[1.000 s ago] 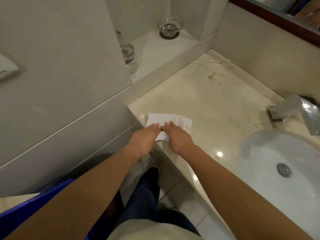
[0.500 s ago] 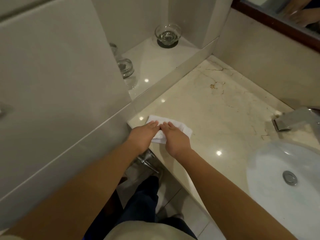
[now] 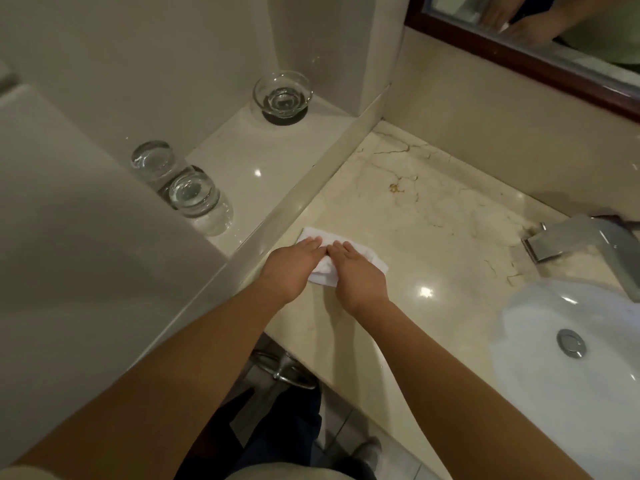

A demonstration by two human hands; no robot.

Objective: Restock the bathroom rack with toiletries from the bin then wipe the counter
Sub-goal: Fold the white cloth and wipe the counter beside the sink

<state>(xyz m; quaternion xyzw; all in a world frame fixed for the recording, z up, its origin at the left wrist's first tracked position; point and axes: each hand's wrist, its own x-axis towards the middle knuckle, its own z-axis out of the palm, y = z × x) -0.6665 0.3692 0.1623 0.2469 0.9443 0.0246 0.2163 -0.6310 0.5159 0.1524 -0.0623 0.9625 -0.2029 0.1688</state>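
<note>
- Two hands on one cloth: left hand (image 3: 292,268) and right hand (image 3: 358,277) lie side by side, palms down. The fingers are straight and flat and press on the fabric. Neither hand curls round or pinches anything.
- One white cloth (image 3: 323,277), small and folded, lies flat on the counter near its front left corner, just beside the raised ledge. The hands cover most of it; its edges show beyond the fingertips and between the wrists.
- One counter (image 3: 433,244), pale veined marble with a glossy surface. One small yellowish mark (image 3: 396,188) sits toward the back wall, well apart from the cloth.
- One ledge (image 3: 263,154), a step above the counter on the left. It bears two glass tumblers (image 3: 195,199) close together and one glass bowl (image 3: 283,95) on a dark coaster in the far corner.
- One white basin (image 3: 554,386), set into the counter on the right, with a metal tap (image 3: 585,244) behind it.
- No bin, rack or toiletries appear in this view, so the state of the restocking cannot be told.
- Step in hand, by judgement: the wipe. The cloth is pressed at the near left corner, and most of the marble lies beyond and to the right of it.
- Next move, by judgement: slide the cloth under even downward pressure, away from the ledge and across toward the back wall and basin. The strokes should overlap and pass over the yellowish mark.
- Caution: the flat hands hold the cloth by friction alone, so light pressure may let it bunch or slip.
</note>
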